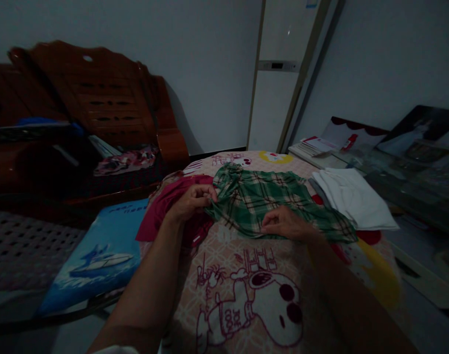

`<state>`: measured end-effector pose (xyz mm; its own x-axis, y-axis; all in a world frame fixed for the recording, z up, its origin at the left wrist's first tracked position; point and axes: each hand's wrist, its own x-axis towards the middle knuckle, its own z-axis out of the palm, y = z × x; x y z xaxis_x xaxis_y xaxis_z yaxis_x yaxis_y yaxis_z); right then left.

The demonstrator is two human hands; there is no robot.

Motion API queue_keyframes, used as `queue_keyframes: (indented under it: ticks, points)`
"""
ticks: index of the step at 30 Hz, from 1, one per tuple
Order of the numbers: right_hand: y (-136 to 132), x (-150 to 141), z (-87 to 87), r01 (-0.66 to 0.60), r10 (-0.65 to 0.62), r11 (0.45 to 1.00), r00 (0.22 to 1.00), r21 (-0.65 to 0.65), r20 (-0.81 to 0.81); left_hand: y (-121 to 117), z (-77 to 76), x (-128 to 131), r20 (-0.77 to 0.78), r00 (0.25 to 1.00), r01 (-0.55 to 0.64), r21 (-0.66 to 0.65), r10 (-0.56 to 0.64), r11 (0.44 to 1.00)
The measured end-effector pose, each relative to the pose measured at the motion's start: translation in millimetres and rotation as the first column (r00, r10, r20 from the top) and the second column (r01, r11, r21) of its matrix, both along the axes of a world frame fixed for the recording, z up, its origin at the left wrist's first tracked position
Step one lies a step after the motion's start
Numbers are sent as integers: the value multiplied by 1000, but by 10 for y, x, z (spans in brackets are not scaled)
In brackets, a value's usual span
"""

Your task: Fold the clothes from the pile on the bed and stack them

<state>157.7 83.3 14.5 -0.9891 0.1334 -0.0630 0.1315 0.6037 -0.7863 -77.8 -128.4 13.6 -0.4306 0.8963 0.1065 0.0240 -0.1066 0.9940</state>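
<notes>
A green plaid shirt [261,191] lies spread and wrinkled across a patterned cloth, bunched up at its far left corner. My left hand [195,199] pinches the left edge of the shirt between thumb and fingers. At the shirt's near edge, my right hand [285,223] has its fingers bent and drawn together on the fabric. Beneath my left hand and to its left lies a crimson garment [165,201], partly covered by that arm. Folded white cloth [353,196] sits at the shirt's right end.
The patterned cloth [224,295] with cartoon dogs covers the surface before me. To the left are a blue printed board or bag [99,246] and a wooden chair [110,103]. A glass-topped table [412,182] holding papers stands right. A tall white cabinet-like unit [274,103] stands behind.
</notes>
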Motion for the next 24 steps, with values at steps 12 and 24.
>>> queue_keyframes:
  ticks: [12,24]
  points:
    - [-434,-155,-72,-9,52,891,995,453,-81,70,16,9,141,971,-215,163,193,963]
    - [-259,-143,-99,187,-168,814,982,549,-85,100,52,49,193,953,-267,172,233,948]
